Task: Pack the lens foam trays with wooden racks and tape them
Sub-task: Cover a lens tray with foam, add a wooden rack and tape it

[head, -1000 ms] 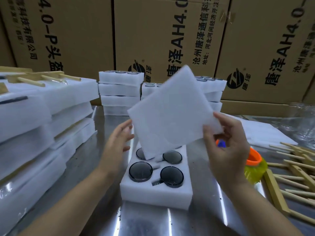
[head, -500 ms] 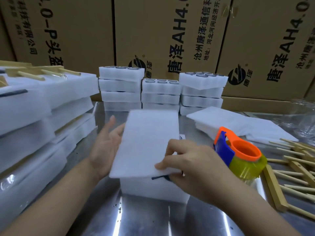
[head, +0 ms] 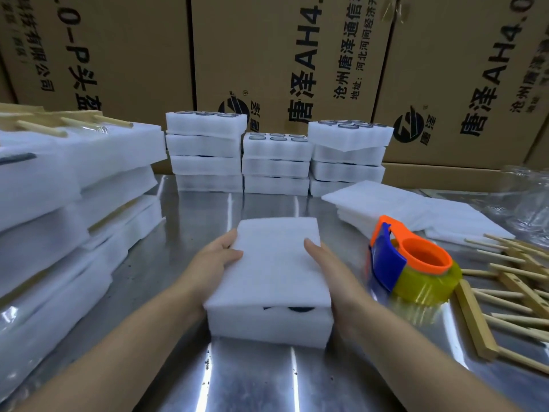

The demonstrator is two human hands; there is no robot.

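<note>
Cartons (head: pixel 282 55) of brown corrugated card at 12 o'clock. Black print reads "AH4.0", "唐泽", "沧州唐泽通信" and "地址:河北河间经济开", cut off at the frame edge, beside a round swoosh logo.

Foam tray (head: pixel 267 325) at centre on steel table (head: pixel 252 382): a white, thick, soft-grained block. A thin foam sheet (head: pixel 276 263) lies flat over it, and dark lens edges (head: pixel 297 308) peek through the front gap.

Left hand (head: pixel 214 263) clasps the tray's 9 o'clock side, thumb on the sheet. Right hand (head: pixel 329 269) clasps the 3 o'clock side the same way; the fingers of both are hidden down the sides.

Tape dispenser (head: pixel 416 263) at 3 o'clock, orange and blue plastic with a glossy yellow roll. Wooden racks (head: pixel 511 278) of pale dowels on flat bars lie beyond it. Stacked lens trays (head: pixel 276 162) at 12 o'clock, loose foam sheets (head: pixel 386 200) at 2 o'clock, wrapped packs (head: pixel 59 218) at 9 o'clock.
</note>
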